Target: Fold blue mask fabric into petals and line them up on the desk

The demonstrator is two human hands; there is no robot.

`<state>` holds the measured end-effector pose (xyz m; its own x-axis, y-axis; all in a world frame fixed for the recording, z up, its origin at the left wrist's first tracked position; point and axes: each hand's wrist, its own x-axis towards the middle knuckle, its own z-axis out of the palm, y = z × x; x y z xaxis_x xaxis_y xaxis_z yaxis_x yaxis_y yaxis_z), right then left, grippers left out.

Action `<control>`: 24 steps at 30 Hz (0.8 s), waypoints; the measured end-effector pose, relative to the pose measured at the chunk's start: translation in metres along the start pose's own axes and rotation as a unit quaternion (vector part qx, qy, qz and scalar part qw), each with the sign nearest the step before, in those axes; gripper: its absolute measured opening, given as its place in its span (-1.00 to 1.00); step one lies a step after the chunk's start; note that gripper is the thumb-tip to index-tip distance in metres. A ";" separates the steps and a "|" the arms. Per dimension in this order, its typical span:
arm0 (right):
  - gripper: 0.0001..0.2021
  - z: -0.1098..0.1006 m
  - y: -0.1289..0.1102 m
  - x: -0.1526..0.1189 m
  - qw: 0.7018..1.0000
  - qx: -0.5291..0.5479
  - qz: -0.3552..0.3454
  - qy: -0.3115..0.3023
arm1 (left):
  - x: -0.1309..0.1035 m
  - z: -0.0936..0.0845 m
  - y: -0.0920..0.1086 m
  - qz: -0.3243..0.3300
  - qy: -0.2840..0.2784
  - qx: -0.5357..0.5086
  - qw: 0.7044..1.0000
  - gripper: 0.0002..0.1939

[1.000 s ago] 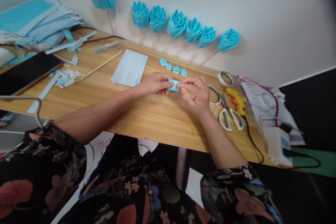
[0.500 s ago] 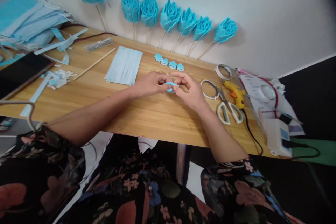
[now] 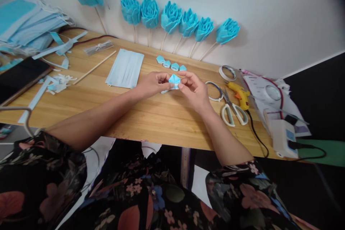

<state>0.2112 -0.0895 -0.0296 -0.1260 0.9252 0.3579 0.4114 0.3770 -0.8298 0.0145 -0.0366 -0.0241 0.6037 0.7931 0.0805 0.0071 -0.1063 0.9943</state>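
Observation:
A small folded light-blue fabric petal (image 3: 174, 79) is pinched between both hands above the middle of the table. My left hand (image 3: 152, 85) grips its left side with thumb and fingers. On its right side, my right hand (image 3: 194, 90) pinches it the same way. The petal's pointed top faces up, with fold lines showing on it. Just beyond my hands lies a row of several similar folded petals (image 3: 175, 67). To their left a flat pale-blue face mask (image 3: 126, 68) rests on the wood.
Several blue fabric flowers (image 3: 150, 13) on sticks lean against the wall. At right lie scissors (image 3: 234, 109), a yellow glue gun (image 3: 239, 95) and tape rolls (image 3: 228, 73). At left are a mask pile (image 3: 29, 23), a phone (image 3: 21, 75), white scraps (image 3: 60, 82) and a wooden stick (image 3: 95, 67).
The folded petal has been tilted up between my fingers, so its pentagon-like face now shows. Both hands keep their hold. The whole view has shifted slightly.

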 end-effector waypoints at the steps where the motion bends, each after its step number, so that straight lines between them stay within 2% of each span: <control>1: -0.58 0.000 0.001 0.000 1.000 0.000 0.003 -0.002 | 0.000 0.000 0.001 -0.006 0.008 -0.009 1.000 -0.81; 5: -0.56 -0.002 0.003 0.000 1.000 -0.002 0.009 -0.009 | -0.001 -0.001 0.003 -0.021 0.024 -0.028 0.999 -0.86; 11: -0.49 -0.002 0.004 0.001 0.999 0.030 0.017 -0.016 | -0.002 -0.002 0.003 -0.004 -0.002 -0.004 1.000 -0.80; 18: -0.60 0.004 0.004 0.000 1.000 0.011 0.023 -0.009 | -0.002 0.002 -0.001 0.013 0.004 0.052 0.999 -0.71; 21: -0.66 -0.010 -0.003 0.004 1.000 0.000 0.012 0.017 | -0.002 0.002 -0.001 -0.006 0.013 0.058 0.998 -0.76; 24: -0.70 -0.045 -0.013 0.007 0.990 -0.101 -0.011 0.098 | -0.001 0.000 0.001 -0.016 0.021 0.062 0.998 -0.77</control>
<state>0.2451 -0.0904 0.0029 0.0315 0.8834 0.4676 0.5852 0.3630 -0.7251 0.0140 -0.0380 -0.0234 0.5671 0.8219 0.0540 0.1269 -0.1520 0.9802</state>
